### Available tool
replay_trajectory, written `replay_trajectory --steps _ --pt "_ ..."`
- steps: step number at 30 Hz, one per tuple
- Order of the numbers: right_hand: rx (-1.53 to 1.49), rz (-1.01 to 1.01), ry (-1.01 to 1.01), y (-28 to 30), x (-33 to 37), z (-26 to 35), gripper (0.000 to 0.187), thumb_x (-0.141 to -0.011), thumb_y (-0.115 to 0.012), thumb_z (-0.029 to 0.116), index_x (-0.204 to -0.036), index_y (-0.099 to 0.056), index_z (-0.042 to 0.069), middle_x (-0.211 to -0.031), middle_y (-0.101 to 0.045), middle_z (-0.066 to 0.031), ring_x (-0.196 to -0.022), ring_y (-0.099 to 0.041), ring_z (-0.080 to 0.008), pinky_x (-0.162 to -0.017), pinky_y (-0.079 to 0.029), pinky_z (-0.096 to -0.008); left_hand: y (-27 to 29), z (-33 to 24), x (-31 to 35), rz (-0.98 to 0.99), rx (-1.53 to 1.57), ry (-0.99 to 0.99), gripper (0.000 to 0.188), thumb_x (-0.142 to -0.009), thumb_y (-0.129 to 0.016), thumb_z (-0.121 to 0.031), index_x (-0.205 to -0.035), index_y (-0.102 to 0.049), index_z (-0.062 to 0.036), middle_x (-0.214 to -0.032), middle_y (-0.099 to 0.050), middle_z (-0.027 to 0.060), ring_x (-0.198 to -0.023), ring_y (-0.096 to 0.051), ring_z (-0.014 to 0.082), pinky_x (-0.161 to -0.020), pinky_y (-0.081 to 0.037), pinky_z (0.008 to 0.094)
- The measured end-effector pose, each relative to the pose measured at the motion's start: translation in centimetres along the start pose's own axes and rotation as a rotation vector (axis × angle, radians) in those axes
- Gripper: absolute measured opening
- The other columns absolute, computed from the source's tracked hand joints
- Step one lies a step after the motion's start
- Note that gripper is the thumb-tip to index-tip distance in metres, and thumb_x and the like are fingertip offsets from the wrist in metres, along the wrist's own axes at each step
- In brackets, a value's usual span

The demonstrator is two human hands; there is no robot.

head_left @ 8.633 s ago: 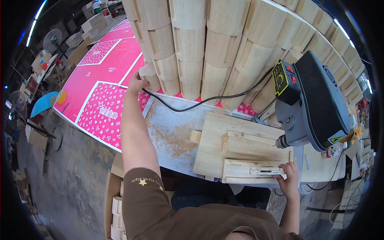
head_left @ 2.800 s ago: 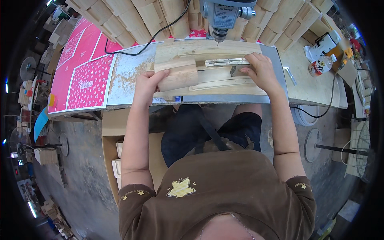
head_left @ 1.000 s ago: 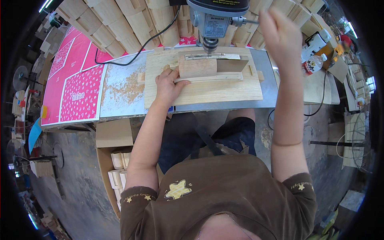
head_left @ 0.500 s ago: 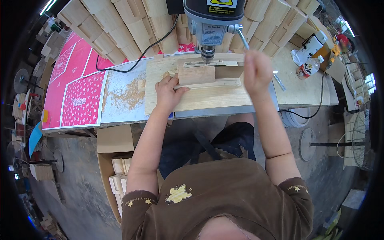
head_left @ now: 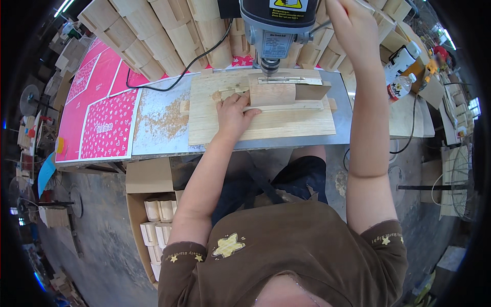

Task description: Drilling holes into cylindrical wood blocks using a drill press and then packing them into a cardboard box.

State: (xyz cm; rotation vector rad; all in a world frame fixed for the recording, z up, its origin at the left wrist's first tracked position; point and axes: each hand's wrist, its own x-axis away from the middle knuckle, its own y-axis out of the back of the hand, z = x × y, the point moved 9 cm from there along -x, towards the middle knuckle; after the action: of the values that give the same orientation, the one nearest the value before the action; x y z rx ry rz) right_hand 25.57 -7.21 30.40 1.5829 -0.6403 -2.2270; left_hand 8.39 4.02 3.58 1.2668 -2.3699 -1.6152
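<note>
Wooden block: located just above the middle of the frame, seated in the wooden jig on the tabletop, beneath the drill press. Braced at its left end by the left hand, with fingers spread and pressing, not wrapped. Held in the right hand, upper right of the frame: the feed lever, with fingers apparently clenched around its hidden end. Judged done: seating under the chuck, bracing, and taking hold of the lever. Not yet done: release of the block and removal from the jig. Cannot tell: contact or clearance between drill bit and slotted strip. Also present: stacked wooden pieces along the upper edge, and boxed wooden pieces inside the cardboard box, lower left. Cannot tell: drilled or undrilled state of either group.
</note>
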Motion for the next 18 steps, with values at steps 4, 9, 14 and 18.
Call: replay_trajectory --steps 4,9,14,18 --pt "-0.185 -0.007 -0.121 -0.3 7.4 1.7 0.017 -0.088 -0.056 0.016 -0.077 -0.059 0.002 -0.06 -0.05 -0.0106 -0.055 -0.05 -0.0211 -0.052 -0.039 -0.0312 0.6 0.6 -0.3 -0.012 0.004 -0.004 0.052 -0.067 -0.073 -0.036 -0.11 -0.063 -0.0091 -0.084 -0.059 0.0025 -0.089 -0.056 0.0221 -0.08 -0.034 0.0394" --pt "-0.355 -0.198 -0.037 -2.5 12.9 0.2 0.003 -0.082 -0.058 0.003 -0.079 -0.059 0.002 -0.066 -0.054 -0.0125 -0.059 -0.053 -0.0289 -0.056 -0.041 -0.0377 1.0 -0.4 -1.0 -0.028 0.084 -0.01 0.04 -0.067 -0.073 -0.035 -0.097 -0.065 -0.0101 -0.077 -0.057 0.0047 -0.084 -0.056 0.0246 -0.079 -0.036 0.0401" --pt "-0.325 -0.273 0.064 -5.0 15.3 -1.3 0.003 -0.079 -0.059 0.0 -0.081 -0.06 0.001 -0.072 -0.058 -0.0118 -0.064 -0.054 -0.0297 -0.061 -0.041 -0.0376 -0.1 0.0 -0.1 -0.059 0.017 -0.056 0.053 -0.065 -0.074 -0.037 -0.108 -0.064 -0.0074 -0.084 -0.06 0.0059 -0.088 -0.056 0.0245 -0.079 -0.036 0.0411" --pt "-0.342 -0.243 0.15 -2.9 13.3 0.2 0.004 -0.078 -0.061 0.001 -0.082 -0.061 0.002 -0.072 -0.059 -0.0119 -0.063 -0.054 -0.0294 -0.06 -0.042 -0.0367 0.2 0.0 0.7 -0.085 0.009 -0.05 0.051 -0.065 -0.074 -0.035 -0.107 -0.064 -0.0079 -0.085 -0.061 0.0054 -0.088 -0.056 0.0251 -0.079 -0.036 0.0413"
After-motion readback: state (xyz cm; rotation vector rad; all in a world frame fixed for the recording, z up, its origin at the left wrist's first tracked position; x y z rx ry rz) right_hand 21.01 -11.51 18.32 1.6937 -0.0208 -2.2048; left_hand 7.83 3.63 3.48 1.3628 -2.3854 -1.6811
